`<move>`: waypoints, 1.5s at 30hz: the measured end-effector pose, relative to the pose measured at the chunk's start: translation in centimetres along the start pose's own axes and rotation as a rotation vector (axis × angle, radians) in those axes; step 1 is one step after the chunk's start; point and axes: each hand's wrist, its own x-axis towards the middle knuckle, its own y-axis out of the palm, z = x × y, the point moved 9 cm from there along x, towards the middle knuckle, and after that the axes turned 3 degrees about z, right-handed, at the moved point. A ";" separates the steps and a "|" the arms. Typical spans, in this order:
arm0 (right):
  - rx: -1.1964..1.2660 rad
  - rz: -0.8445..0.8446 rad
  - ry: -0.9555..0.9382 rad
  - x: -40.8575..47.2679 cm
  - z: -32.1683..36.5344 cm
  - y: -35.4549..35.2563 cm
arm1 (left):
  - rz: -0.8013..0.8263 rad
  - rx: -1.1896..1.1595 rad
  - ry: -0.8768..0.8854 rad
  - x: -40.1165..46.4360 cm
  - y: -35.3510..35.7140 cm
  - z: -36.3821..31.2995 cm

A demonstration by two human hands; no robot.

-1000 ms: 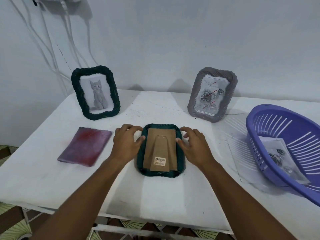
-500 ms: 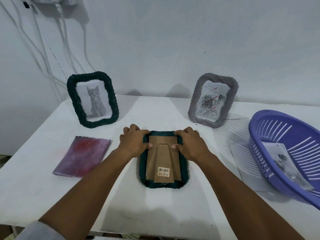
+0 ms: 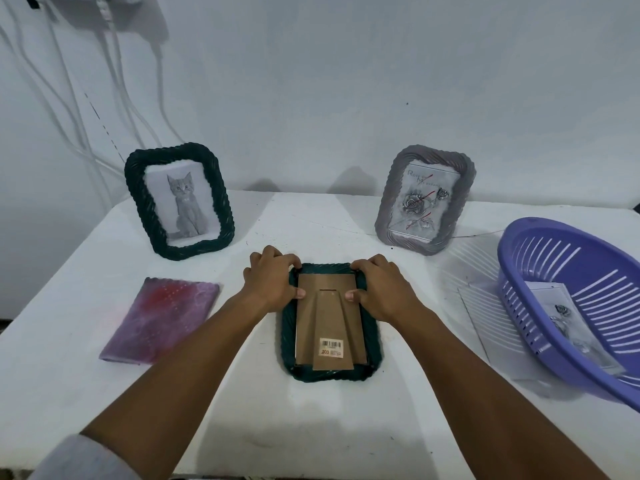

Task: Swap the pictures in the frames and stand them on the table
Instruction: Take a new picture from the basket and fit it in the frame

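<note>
- Right now both hands rest on the far end of a dark green frame (image 3: 330,322) that lies face down on the white surface (image 3: 242,420), its brown cardboard back (image 3: 329,323) and folded stand facing up.
- The left hand (image 3: 272,284) curls over the frame's far left corner, thumb pressed against the left edge of the backing; its fingers are bent, not spread.
- The right hand (image 3: 379,289) mirrors it on the far right corner, thumb tip on the backing's right edge.
- A barcode sticker (image 3: 331,348) sits on the stand at the end nearer the person.
- Beyond the left hand, a second dark green frame with a kitten picture (image 3: 180,202) stands upright.
- Beyond the right hand, a grey frame with a rose picture (image 3: 424,199) stands upright near the wall.
- Left of the left hand lies a flat purple-red sheet (image 3: 161,322).
- Well right of the right hand, a purple slotted basket (image 3: 585,271) holds a loose rose print (image 3: 568,323).
</note>
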 end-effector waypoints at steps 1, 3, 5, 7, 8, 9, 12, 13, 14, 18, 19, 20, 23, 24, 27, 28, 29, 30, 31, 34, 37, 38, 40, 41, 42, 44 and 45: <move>0.002 0.009 0.004 0.1 0.0 0.0 | 0.000 -0.009 -0.001 0.0 0.0 0.0; 0.001 0.029 0.014 0.3 -0.1 0.0 | 0.002 -0.022 -0.002 0.1 0.0 0.0; -0.001 0.047 0.020 0.6 -0.1 0.1 | 0.006 -0.033 -0.005 0.1 0.0 0.0; 0.006 0.054 0.020 0.8 0.0 0.1 | 0.005 -0.047 -0.007 0.2 0.0 0.0; 0.010 0.054 0.019 0.9 0.0 0.1 | 0.003 -0.053 -0.005 0.2 0.0 0.0; 0.012 0.052 0.017 0.9 0.1 0.1 | 0.000 -0.057 -0.003 0.1 0.0 0.0; 0.019 0.040 0.005 0.8 0.1 0.1 | -0.006 -0.058 0.001 0.1 0.0 0.1; 0.022 0.034 -0.001 0.8 0.1 0.1 | -0.006 -0.060 0.001 0.1 0.0 0.2; 0.025 0.028 -0.007 0.7 0.1 0.1 | -0.005 -0.062 0.002 0.2 0.1 0.2; 0.032 0.014 -0.014 0.6 0.0 0.1 | 0.015 -0.055 0.005 0.4 0.2 0.1; 0.034 0.013 -0.012 0.6 0.0 0.2 | 0.024 -0.058 0.006 0.4 0.3 0.1; 0.035 0.012 -0.011 0.6 -0.1 0.2 | 0.033 -0.066 0.009 0.5 0.3 0.1; 0.032 0.007 -0.012 0.6 -0.1 0.2 | 0.046 -0.083 0.024 0.5 0.6 0.1; 0.031 0.005 -0.013 0.6 -0.2 0.2 | 0.041 -0.084 0.033 0.6 0.6 0.0; 0.034 0.005 -0.014 0.7 -0.2 0.3 | 0.017 -0.086 0.067 0.4 0.5 0.0; 0.034 0.004 -0.014 0.7 -0.3 0.3 | 0.015 -0.084 0.077 0.4 0.5 0.1; 0.035 0.001 -0.015 0.8 -0.3 0.3 | 0.017 -0.081 0.084 0.4 0.5 0.1; 0.036 -0.001 -0.018 0.8 -0.4 0.4 | 0.020 -0.080 0.091 0.3 0.5 0.2; 0.035 -0.005 -0.023 0.8 -0.4 0.4 | 0.022 -0.082 0.098 0.2 0.5 0.2; 0.037 -0.010 -0.044 0.7 -0.5 0.4 | 0.003 -0.099 0.119 -0.4 0.4 0.3; 0.089 -0.033 -0.098 0.0 -0.6 0.2 | -0.090 -0.139 0.193 -2.2 -0.3 0.2; 0.105 -0.062 -0.129 -0.5 -0.6 0.0 | -0.108 -0.155 0.250 -3.1 -0.6 0.0; 0.087 -0.133 -0.217 -2.1 -0.4 -0.7 | -0.071 -0.164 0.380 -5.0 -0.6 -0.3; 0.062 -0.147 -0.267 -3.1 -0.1 -0.9 | -0.027 -0.155 0.435 -5.9 -0.4 -0.4; 0.037 -0.135 -0.316 -4.2 0.1 -0.8 | 0.021 -0.139 0.475 -6.7 0.0 -0.3; 0.001 -0.051 -0.406 -6.1 0.6 -0.2 | 0.091 -0.107 0.523 -7.9 0.8 -0.1; -0.009 0.002 -0.438 -6.8 0.7 0.3 | 0.101 -0.090 0.534 -8.3 1.1 0.0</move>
